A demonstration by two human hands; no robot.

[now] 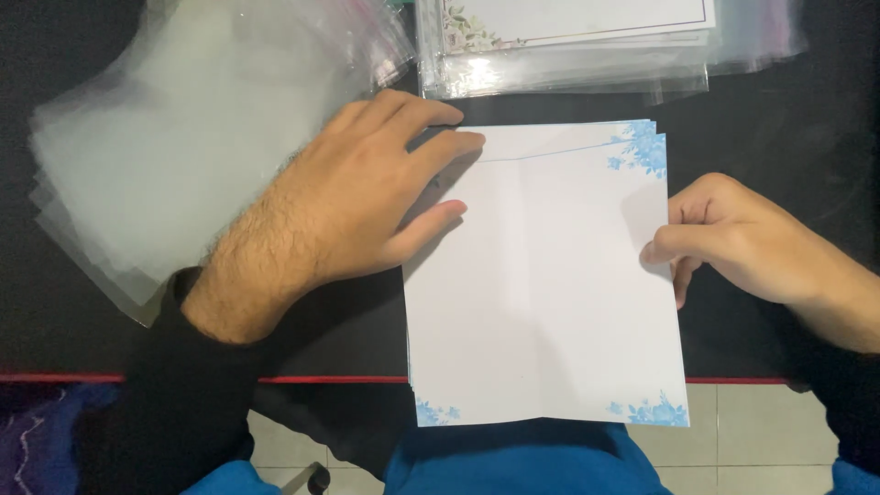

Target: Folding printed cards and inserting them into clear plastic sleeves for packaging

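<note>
your left hand (344, 206) lies flat, fingers spread, on the left edge and top left corner of the sheets (545, 284); it presses down and grips nothing. your right hand (733, 238) pinches the right edge of the sheets between thumb and curled fingers, about halfway down that edge.

sheets: a thin stack of white paper with blue flower corners, on the black table (788, 137) right in front of you. the lower end hangs over the red table edge toward your lap. top edges are fanned slightly, so the stack is not yet square. a faint crease or shadow runs down the middle; cannot tell which.

done, judging by the layout: at the top, a pile of packs (564, 69), floral paper already inside clear sleeves. how many, cannot tell.

left, judging likewise: the blue sheets are bare, no sleeve around them. a loose stack of empty sleeves (174, 147) sits at the left, just beyond your left hand, overlapping and spread, none of them picked up.

reading: you are at the squaring and gathering stage for this set; the bagging of it has not begun.
</note>
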